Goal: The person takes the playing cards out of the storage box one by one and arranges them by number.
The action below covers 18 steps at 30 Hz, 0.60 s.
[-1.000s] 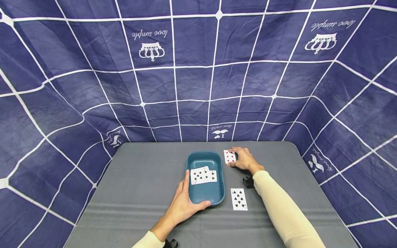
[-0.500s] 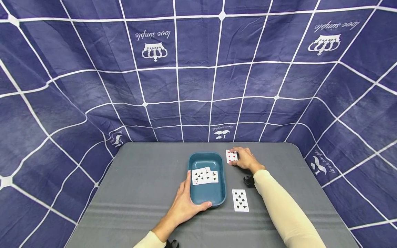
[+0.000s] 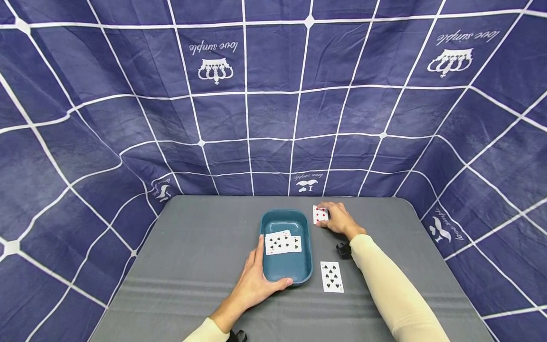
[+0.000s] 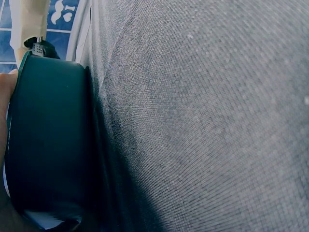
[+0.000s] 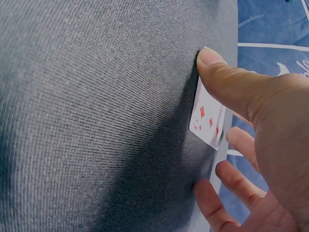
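- Right hand point(image 3: 339, 219) pinches a red-diamond paper playing card point(image 3: 320, 214), tilting it off the grey woven tabletop point(image 3: 192, 247).
- Left hand point(image 3: 256, 280) grips the teal oval plastic tray point(image 3: 284, 222).
- The navy cloth backdrop point(image 3: 273, 95) reads "love simple".

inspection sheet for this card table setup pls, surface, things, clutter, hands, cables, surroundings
surface: grey table, cloth-like weave
job's things: blue tray holding overlapped cards; diamonds card; spades card lying flat beside the tray
clutter: nothing seen
hands: left hand grips the tray's near corner; right hand pinches the diamonds card, lifting one edge
cables: nothing seen
surroundings: navy checked cloth behind and at both sides
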Available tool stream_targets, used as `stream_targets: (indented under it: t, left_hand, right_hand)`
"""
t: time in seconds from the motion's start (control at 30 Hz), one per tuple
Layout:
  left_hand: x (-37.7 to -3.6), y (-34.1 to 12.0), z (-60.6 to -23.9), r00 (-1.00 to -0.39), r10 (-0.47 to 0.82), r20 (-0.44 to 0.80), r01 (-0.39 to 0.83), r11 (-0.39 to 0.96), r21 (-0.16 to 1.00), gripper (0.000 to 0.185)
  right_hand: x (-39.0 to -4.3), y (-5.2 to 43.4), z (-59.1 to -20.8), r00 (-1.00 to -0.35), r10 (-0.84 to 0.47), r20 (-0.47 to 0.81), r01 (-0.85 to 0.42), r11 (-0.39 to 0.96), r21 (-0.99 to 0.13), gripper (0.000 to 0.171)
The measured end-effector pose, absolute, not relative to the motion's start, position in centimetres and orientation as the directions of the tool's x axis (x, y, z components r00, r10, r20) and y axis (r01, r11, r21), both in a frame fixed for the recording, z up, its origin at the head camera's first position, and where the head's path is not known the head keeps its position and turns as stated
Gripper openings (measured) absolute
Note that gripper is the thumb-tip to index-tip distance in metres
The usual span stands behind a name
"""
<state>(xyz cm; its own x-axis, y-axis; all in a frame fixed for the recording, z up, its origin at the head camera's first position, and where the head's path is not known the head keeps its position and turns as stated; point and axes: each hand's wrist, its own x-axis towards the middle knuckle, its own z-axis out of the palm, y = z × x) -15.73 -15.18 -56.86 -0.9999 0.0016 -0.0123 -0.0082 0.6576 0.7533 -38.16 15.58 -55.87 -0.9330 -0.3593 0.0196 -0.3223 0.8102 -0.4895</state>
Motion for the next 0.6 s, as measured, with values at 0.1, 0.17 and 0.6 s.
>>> stream_targets:
  t: [0.1,0.17,0.6]
  left_hand:
    - [-15.7,-15.2,-56.8,-1.000,0.002,-0.014,-0.009,0.655,0.755,0.156]
    - [-15.7,-15.2,-56.8,-1.000,0.002,-0.017,-0.011,0.654,0.756,0.156]
    - [-15.6,-15.3,-56.5,-1.000,0.001,-0.022,-0.016,0.649,0.760,0.157]
  right_hand:
    - [-38.2,15.5,-55.6,-0.931,-0.363,0.033,-0.333,0.809,-0.484,0.068]
    - [-38.2,15.5,-55.4,-0.925,-0.376,0.054,-0.355,0.804,-0.476,0.067]
    - [-37.0,14.1,-52.2,-0.875,-0.453,0.170,-0.480,0.767,-0.426,0.070]
